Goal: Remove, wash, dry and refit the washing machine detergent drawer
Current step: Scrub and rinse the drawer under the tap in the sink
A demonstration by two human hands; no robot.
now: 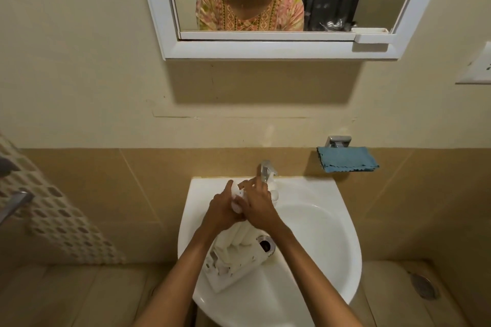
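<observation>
Left hand (222,208) is curling round a small white piece (236,200) just in front of the tap (266,167), its forefinger pointing up past the piece. The right hand (258,207) is lying over the same piece from the other side with fingers partly spread; whether it is gripping or only rubbing cannot be told, nor whether the piece is an insert from the drawer. The detergent drawer (233,256) is lying tilted in the basin (333,223), below the wrists, with one end beside the drain (265,245).

By the look of things the washing step is going on, with drying and refitting to come. Whether water is running cannot be seen. To do this step well, the person is probably best served by:

- keeping the piece low over the bowl, so a slip is caught by the basin and not the floor;
- working thumb and fingertips into the corners and channels where residue is likely clinging;
- rinsing each compartment of the drawer in turn afterwards;
- taking care that nothing small is sliding toward the open drain.

A blue cloth (346,160) is hanging on the wall to the right, near at hand for drying.

No brand, label or lettering is showing legibly on the drawer, tap or basin.
</observation>
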